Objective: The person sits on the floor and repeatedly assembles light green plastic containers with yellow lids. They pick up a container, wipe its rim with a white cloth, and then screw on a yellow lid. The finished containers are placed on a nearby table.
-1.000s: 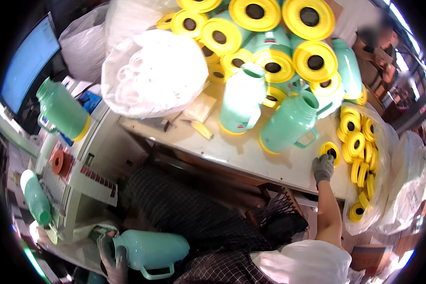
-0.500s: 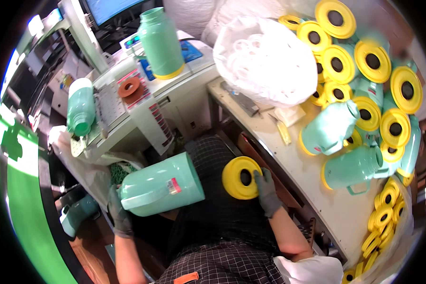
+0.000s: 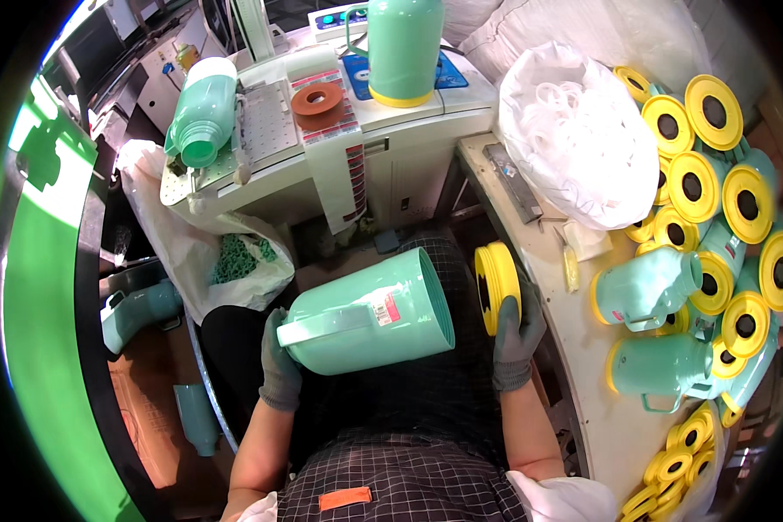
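Head view: mint-green jug shell (image 3: 370, 311) sideways in gripping left hand (image 3: 278, 365), yellow base ring (image 3: 497, 274) clasped by right hand (image 3: 518, 335).

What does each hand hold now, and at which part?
The left hand holds the mint-green jug body at its narrow end, beside the handle. The right hand holds a yellow base ring by its lower rim.

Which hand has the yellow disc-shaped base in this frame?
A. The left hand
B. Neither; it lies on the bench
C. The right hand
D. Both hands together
C. The right hand, gloved, holds the yellow base on edge beside the open bottom of the mint-green jug body, while the left hand supports the jug at its handle end.
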The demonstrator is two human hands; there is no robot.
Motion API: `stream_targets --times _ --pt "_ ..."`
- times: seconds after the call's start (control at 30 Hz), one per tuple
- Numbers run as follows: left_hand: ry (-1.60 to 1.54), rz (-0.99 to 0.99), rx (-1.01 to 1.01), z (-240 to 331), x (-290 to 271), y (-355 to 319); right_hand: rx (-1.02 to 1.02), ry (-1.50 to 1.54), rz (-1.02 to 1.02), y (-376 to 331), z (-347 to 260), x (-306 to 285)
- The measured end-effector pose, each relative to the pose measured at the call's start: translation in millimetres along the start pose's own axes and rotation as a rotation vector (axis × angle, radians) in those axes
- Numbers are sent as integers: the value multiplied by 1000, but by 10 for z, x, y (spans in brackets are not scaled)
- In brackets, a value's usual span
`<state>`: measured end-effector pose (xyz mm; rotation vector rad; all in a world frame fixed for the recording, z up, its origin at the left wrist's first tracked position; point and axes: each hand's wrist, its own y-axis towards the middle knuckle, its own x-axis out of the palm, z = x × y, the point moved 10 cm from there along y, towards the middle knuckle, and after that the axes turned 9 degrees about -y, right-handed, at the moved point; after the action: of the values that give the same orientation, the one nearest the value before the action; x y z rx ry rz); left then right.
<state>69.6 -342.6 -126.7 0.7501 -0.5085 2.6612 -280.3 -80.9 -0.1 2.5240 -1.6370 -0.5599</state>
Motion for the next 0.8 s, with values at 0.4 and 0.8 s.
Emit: stream_targets --times 0.4,0.8 --pt "-254 -139 -200 -269 285 -278 -640 -84 -274 -196 -1100 370" --pt "868 -17 747 1025 635 -588 -347 49 -215 -180 -914 502"
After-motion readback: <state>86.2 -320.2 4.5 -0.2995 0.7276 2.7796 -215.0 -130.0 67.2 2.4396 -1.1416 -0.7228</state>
